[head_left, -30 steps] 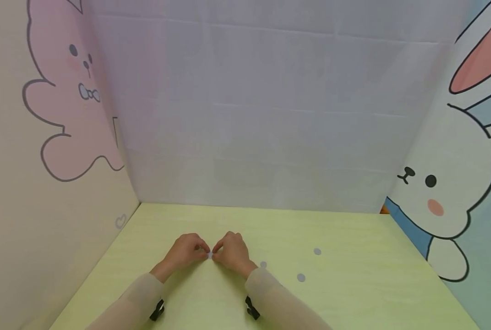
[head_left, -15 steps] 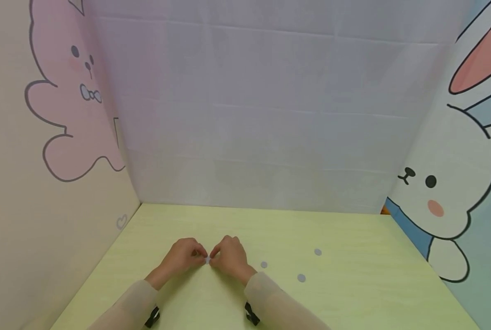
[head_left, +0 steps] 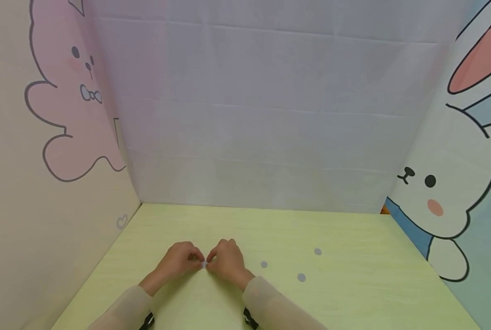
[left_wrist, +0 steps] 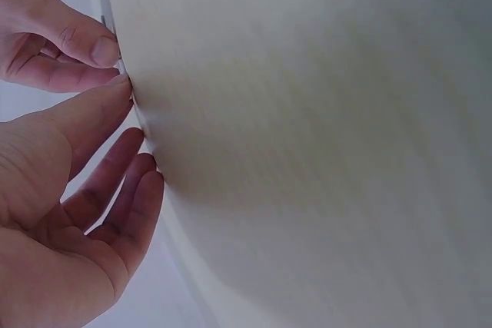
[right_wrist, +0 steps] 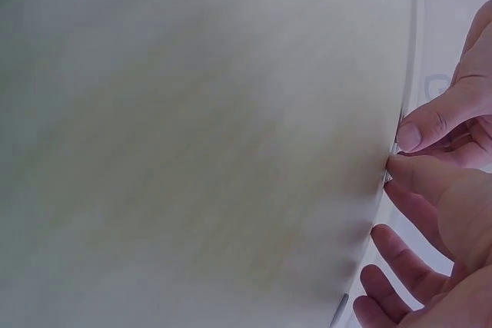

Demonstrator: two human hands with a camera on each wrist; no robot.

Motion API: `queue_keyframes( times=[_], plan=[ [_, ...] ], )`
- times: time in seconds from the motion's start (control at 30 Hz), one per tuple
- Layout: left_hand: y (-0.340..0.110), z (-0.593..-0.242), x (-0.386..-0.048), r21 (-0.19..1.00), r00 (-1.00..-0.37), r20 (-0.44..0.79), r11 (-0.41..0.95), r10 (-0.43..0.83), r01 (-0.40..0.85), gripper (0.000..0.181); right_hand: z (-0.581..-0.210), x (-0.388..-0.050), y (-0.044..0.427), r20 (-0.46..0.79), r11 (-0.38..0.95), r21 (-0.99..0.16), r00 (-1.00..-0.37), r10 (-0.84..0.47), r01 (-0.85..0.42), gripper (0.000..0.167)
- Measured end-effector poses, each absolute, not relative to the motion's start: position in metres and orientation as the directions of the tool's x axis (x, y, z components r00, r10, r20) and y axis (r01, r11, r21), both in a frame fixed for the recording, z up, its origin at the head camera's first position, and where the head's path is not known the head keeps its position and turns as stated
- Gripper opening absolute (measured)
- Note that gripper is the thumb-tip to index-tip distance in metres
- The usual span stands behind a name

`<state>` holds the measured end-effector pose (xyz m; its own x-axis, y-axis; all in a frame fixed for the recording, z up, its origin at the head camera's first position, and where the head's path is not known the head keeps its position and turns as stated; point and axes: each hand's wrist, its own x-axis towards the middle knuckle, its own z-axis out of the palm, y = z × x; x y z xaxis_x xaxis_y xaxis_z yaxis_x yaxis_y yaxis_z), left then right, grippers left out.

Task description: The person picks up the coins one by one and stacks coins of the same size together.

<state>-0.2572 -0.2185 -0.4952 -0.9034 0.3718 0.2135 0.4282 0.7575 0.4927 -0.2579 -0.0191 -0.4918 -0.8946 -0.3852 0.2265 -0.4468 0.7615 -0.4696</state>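
Note:
My left hand (head_left: 175,262) and right hand (head_left: 228,263) meet fingertip to fingertip over the table, left of centre in the head view. Between them is a small round grey disc (head_left: 204,265), its sides pinched by thumb and forefinger of each hand and mostly covered. In the left wrist view the left thumb and forefinger come together low at the tabletop, with the other fingers (left_wrist: 146,205) bent beside it. The right wrist view has the right hand (right_wrist: 461,213) pinching at the same level, its remaining fingers spread and loosely bent.
To the right of my hands lie three more grey discs: the nearest (head_left: 264,264), a lower one (head_left: 301,277) and a farther one (head_left: 318,251). The pale yellow table (head_left: 373,275) ends at a white back sheet (head_left: 262,137). Printed side panels stand left and right.
Both hands have shifted together a little toward me and to the left, the disc moving along between their fingertips. The three discs on the right stay where they were.

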Motion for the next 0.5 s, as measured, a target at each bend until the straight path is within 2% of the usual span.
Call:
queue_keyframes(
  times=[0.23, 0.5],
  plan=[
    [-0.223, -0.494, -0.251, 0.478, -0.893, 0.214, 0.755, 0.396, 0.449, 0.010, -0.493, -0.251, -0.023, 0.240, 0.748, -0.472, -0.885, -0.399, -0.466, 0.005],
    [-0.227, -0.494, -0.244, 0.487, -0.896, 0.206, 0.753, 0.393, 0.442, 0.011, -0.493, -0.245, -0.027, 0.260, 0.774, -0.417, -0.879, -0.401, -0.476, 0.006]
  ],
)
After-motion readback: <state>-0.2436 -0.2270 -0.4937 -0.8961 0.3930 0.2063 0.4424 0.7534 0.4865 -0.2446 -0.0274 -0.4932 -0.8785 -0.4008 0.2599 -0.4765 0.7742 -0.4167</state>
